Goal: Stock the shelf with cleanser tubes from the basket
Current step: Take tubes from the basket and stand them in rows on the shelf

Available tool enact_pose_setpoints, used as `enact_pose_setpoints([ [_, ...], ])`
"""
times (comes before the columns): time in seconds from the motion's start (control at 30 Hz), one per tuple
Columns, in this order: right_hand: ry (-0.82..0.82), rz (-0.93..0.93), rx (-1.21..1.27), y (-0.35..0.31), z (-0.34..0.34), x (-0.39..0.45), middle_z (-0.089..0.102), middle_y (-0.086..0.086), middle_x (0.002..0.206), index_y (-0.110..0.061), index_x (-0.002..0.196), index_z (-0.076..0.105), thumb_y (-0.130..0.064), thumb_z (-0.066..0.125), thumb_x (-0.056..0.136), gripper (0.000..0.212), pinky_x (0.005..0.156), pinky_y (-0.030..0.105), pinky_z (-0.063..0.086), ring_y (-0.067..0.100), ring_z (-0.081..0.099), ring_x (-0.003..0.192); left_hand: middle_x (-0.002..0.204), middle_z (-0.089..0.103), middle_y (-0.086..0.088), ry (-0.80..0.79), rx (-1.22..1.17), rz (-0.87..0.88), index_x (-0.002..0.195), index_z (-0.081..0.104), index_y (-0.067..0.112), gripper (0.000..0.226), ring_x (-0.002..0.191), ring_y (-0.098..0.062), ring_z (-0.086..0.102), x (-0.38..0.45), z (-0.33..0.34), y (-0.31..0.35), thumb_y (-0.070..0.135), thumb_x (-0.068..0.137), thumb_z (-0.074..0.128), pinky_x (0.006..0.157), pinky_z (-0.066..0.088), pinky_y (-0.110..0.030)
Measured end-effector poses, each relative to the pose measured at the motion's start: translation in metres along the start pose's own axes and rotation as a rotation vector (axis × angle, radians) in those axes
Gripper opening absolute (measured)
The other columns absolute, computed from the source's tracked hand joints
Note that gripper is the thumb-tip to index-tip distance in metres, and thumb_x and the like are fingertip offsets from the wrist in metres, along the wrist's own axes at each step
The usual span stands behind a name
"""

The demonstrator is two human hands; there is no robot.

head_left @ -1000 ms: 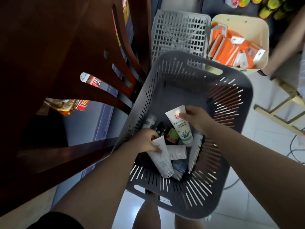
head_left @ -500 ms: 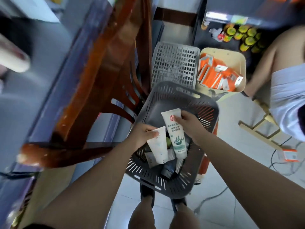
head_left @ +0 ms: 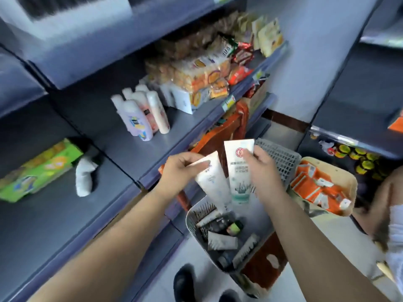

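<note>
My left hand [head_left: 182, 170] grips a plain white cleanser tube [head_left: 214, 184] by its flat end. My right hand [head_left: 260, 165] holds a taller white tube with a red logo and green base [head_left: 238, 168]. Both tubes hang side by side above the grey slotted basket [head_left: 196, 211], which holds several more tubes [head_left: 221, 238]. The grey shelf [head_left: 122, 147] lies just left of my hands, with several pale bottles [head_left: 141, 114] standing on it.
Snack packs [head_left: 202, 70] fill the shelf's far end. A green box [head_left: 37, 168] and a white item [head_left: 84, 177] lie on the shelf at left. A cream basket of orange boxes [head_left: 322, 186] and an upturned grey basket [head_left: 281, 158] stand behind. Another person [head_left: 390, 214] is at right.
Both hands lifted their tubes up out of the basket toward the shelf. My view swung up from the basket to the shelves.
</note>
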State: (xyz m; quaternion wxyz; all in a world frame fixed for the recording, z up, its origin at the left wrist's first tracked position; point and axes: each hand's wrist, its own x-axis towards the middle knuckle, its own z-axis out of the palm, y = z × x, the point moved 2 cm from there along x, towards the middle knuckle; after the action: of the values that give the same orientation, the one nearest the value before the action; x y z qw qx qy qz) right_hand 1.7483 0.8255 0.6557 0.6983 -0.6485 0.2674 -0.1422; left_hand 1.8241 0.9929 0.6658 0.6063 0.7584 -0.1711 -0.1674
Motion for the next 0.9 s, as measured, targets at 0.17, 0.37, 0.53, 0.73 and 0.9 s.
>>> enact_pose_setpoints([
  [0.17,-0.186,-0.195,-0.014,-0.064,0.039,-0.031,0.071,-0.004,0.083,-0.018,0.089,0.062,-0.021,0.051,0.093,0.012,0.058,0.023,0.048,0.009,0.065,0.07,0.069,0.069,-0.002,0.262,-0.1,0.074,0.075,0.07,0.009,0.007,0.067,-0.015,0.059,-0.052,-0.056,0.065,0.006,0.081,0.068,0.06,0.047,-0.023],
  [0.37,-0.461,-0.507,-0.055,-0.149,0.113,-0.08,0.066,-0.012,0.061,-0.017,0.076,0.062,-0.018,0.058,0.089,0.014,0.049,0.011,0.041,-0.005,0.056,0.053,0.057,0.064,0.002,0.473,-0.009,0.176,0.072,0.068,0.008,0.008,0.051,-0.012,0.055,-0.124,-0.137,0.143,0.011,0.079,0.071,0.055,0.042,-0.021],
  [0.53,-0.617,-0.696,-0.062,-0.204,0.177,-0.126,0.07,0.008,0.073,-0.01,0.077,0.063,-0.018,0.065,0.083,0.01,0.059,0.035,0.049,0.022,0.065,0.068,0.062,0.068,0.0,0.618,0.06,0.239,0.068,0.069,0.009,0.009,0.057,-0.01,0.061,-0.185,-0.199,0.195,0.006,0.075,0.072,0.057,0.05,-0.022],
  [0.73,-0.865,-0.77,0.002,-0.255,0.25,-0.192,0.07,-0.001,0.068,-0.014,0.073,0.065,-0.024,0.061,0.069,0.012,0.066,0.038,0.052,0.014,0.065,0.067,0.062,0.068,0.003,0.704,0.19,0.302,0.068,0.066,0.008,0.009,0.055,-0.008,0.061,-0.261,-0.26,0.231,0.009,0.076,0.07,0.05,0.045,-0.017],
  [0.9,-1.026,-0.846,0.087,-0.293,0.302,-0.242,0.072,-0.009,0.068,-0.017,0.074,0.063,-0.008,0.057,0.084,0.015,0.065,0.032,0.053,0.006,0.067,0.067,0.059,0.066,0.004,0.81,0.243,0.388,0.067,0.067,0.01,0.008,0.055,-0.009,0.059,-0.324,-0.313,0.26,0.011,0.075,0.069,0.048,0.044,-0.017],
])
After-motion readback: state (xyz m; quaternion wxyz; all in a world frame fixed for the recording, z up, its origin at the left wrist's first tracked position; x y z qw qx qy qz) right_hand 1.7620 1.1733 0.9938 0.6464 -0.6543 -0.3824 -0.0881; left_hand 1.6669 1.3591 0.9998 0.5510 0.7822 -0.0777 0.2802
